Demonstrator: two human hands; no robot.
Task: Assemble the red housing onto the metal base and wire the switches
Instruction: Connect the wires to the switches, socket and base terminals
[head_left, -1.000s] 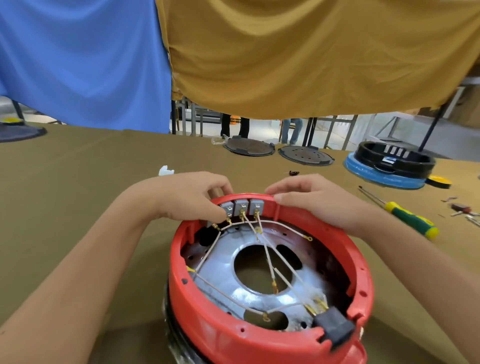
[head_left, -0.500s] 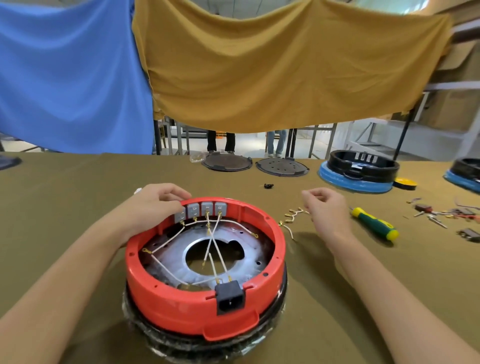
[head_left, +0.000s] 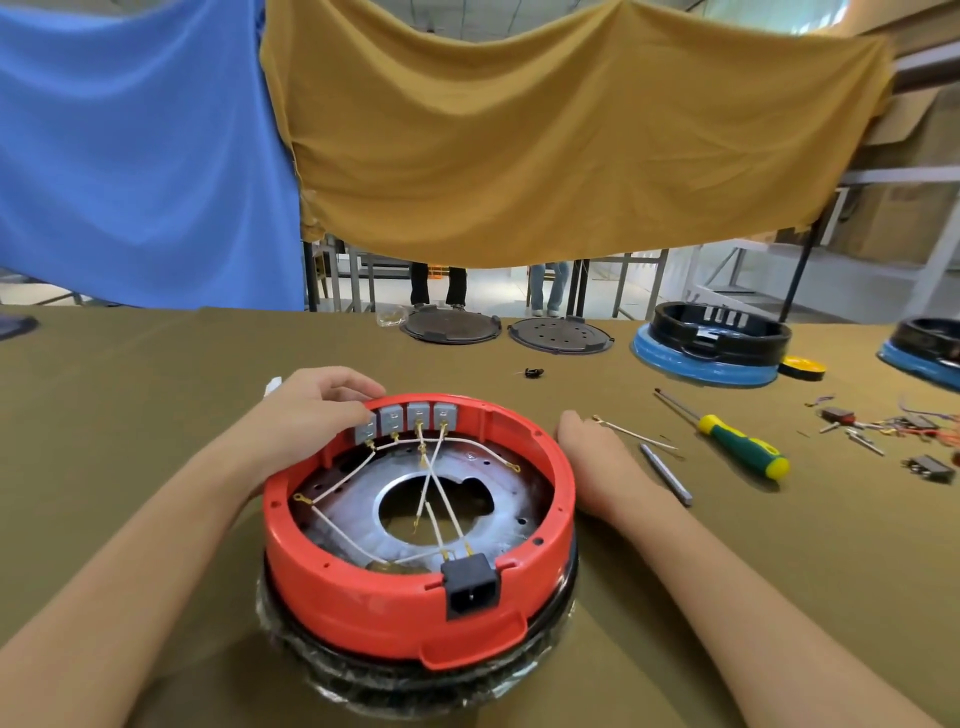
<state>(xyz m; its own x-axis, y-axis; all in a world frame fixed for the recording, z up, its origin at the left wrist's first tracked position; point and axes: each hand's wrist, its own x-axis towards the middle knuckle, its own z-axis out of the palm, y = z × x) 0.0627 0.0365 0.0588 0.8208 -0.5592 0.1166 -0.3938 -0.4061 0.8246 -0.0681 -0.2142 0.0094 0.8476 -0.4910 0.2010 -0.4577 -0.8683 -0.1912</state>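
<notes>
The red housing (head_left: 363, 587) sits on a black body wrapped in film (head_left: 415, 670), with the metal base (head_left: 358, 499) showing inside it. Several grey switches (head_left: 418, 415) line its far inner wall, and white wires (head_left: 431, 467) run from them across the base. A black power socket (head_left: 470, 584) sits in the near wall. My left hand (head_left: 317, 410) grips the far-left rim, fingertips on the leftmost switch. My right hand (head_left: 592, 457) lies on the table against the housing's right side. Its fingers are curled round a loose white wire (head_left: 639, 435) that sticks out to the right.
A green and yellow screwdriver (head_left: 743, 449) and a grey metal rod (head_left: 665, 474) lie right of my right hand. Small parts and wires (head_left: 883, 431) are scattered further right. Black units on blue bases (head_left: 711, 348) and two dark discs (head_left: 449, 327) stand at the back.
My right hand left the housing's far rim, reached to the loose wires on the table, then drew back beside the housing with one wire. The view pulled back and up. My left hand stayed put.
</notes>
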